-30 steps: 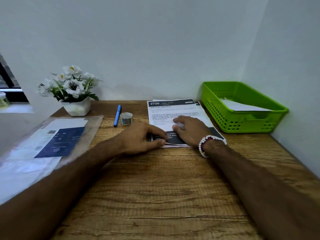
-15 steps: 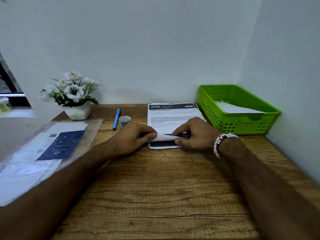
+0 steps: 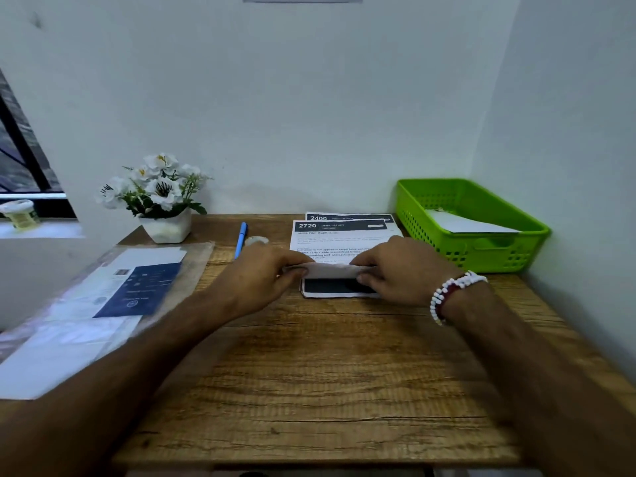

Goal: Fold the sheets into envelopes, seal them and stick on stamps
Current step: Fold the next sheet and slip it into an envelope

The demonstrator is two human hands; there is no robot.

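A printed sheet headed 2720 (image 3: 339, 235) lies on top of a small stack at the back middle of the wooden desk (image 3: 323, 373). Its near edge (image 3: 327, 270) is lifted and curled back toward the wall, white underside showing. My left hand (image 3: 261, 280) pinches the left end of that lifted edge. My right hand (image 3: 402, 270), a bead bracelet on its wrist, pinches the right end. Below the fold the dark band of the sheet underneath (image 3: 330, 286) shows. A second sheet headed 2400 (image 3: 347, 217) peeks out behind.
A green plastic basket (image 3: 481, 249) with a white paper in it stands at the back right. A blue pen (image 3: 241, 239) and a small tape roll (image 3: 256, 241) lie left of the sheets. A flower pot (image 3: 165, 225) is back left. A plastic sleeve with papers (image 3: 103, 297) covers the left side.
Both hands went from pressing flat on the sheet's near end to pinching its near edge and lifting it up and back. The head camera tilted up a little.
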